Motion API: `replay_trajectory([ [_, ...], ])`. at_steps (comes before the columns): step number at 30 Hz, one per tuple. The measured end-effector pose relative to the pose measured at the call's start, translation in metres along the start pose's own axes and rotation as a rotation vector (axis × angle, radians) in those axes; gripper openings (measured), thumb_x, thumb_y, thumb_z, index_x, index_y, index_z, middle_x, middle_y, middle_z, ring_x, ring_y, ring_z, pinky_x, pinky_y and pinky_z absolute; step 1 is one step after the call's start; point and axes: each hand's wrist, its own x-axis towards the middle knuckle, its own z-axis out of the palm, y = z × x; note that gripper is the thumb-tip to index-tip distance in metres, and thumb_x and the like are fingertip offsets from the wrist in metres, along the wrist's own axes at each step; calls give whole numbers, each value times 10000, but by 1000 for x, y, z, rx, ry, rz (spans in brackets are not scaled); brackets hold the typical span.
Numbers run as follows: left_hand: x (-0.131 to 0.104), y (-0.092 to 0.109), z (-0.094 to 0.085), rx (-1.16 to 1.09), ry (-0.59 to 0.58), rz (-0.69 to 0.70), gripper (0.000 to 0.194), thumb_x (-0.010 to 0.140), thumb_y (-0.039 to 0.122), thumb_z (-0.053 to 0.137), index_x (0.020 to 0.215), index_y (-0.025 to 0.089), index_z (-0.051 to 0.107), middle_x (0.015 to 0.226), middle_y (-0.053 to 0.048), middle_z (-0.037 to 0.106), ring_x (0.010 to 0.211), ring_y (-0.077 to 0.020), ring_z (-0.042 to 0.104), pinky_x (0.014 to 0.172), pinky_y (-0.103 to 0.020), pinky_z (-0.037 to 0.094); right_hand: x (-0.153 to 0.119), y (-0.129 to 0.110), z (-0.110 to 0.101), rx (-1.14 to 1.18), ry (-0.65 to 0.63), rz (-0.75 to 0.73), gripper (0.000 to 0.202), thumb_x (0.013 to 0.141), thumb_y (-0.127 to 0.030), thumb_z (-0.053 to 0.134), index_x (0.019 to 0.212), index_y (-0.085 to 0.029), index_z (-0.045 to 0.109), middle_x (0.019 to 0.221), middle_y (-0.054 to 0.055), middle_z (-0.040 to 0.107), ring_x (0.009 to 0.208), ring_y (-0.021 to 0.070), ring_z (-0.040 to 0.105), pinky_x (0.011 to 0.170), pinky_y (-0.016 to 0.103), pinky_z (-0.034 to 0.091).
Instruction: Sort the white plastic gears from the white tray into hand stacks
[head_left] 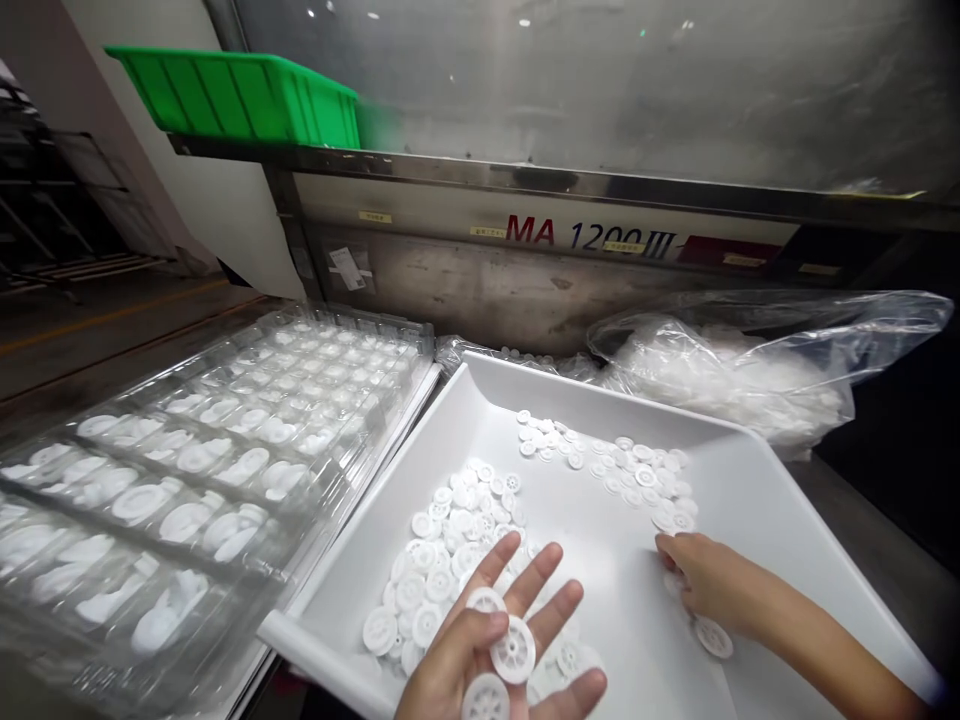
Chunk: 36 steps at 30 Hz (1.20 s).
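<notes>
My left hand [499,645] is turned palm up over the near part of a white tray [600,550], fingers spread. Several small white plastic wheels [513,650] with spoked centres rest in it, one under the thumb. Toward the tray's right side, my right hand [701,575] reaches down with curled fingers; a wheel [673,586] shows at the fingertips, partly hidden. Another wheel [713,637] lies just below that hand. A large pile of wheels [442,560] fills the tray's left part, and a looser group [637,470] lies along its back.
Left of the tray, a clear plastic blister tray [300,480] holds white parts in rows of pockets. A clear plastic bag [742,380] of white parts lies behind at right. A green bin [240,100] stands on a machine ledge [525,180] at the back.
</notes>
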Motion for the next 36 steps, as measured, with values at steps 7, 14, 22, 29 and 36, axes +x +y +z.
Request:
replay_trajectory([
  [7, -10, -5, 24, 151, 162, 144, 483, 909, 92, 422, 1379, 200, 391, 1478, -96, 489, 1234, -272, 572, 951, -501, 510, -3, -15, 3, 20, -4, -45, 230, 942, -388, 578, 955, -159, 601, 919, 19, 606, 779, 141, 584, 723, 326, 509],
  [14, -8, -10, 11, 197, 75, 217, 503, 899, 118, 489, 1381, 229, 396, 1452, -66, 524, 1259, -243, 555, 1037, -501, 456, -12, -32, -1, -4, -50, -40, 227, 936, -364, 600, 1014, -152, 607, 988, 36, 619, 818, 150, 608, 732, 334, 534],
  [22, -9, -12, 11, 274, -14, 223, 627, 877, 130, 481, 1468, 184, 278, 1514, -133, 432, 1373, -265, 435, 1095, -507, 392, -24, -38, -13, 65, -48, -16, 246, 914, -311, 639, 1095, -148, 603, 1109, 61, 613, 921, 181, 624, 796, 378, 548],
  [29, -6, -12, 4, 233, -23, 140, 666, 857, 90, 460, 1482, 149, 236, 1449, -160, 515, 1295, -272, 529, 1062, -475, 423, -40, -34, -45, 303, 107, -261, 207, 900, -293, 637, 1049, -158, 587, 978, 28, 596, 830, 157, 591, 738, 341, 524],
  [36, -3, -14, -4, 190, -73, 3, 514, 753, 91, 607, 1267, 103, 581, 1279, -170, 656, 1216, -332, 591, 1013, -440, 456, -96, -84, -110, 596, 285, -765, 234, 847, -107, 530, 1003, -277, 491, 1007, -51, 546, 942, 110, 539, 855, 245, 451],
])
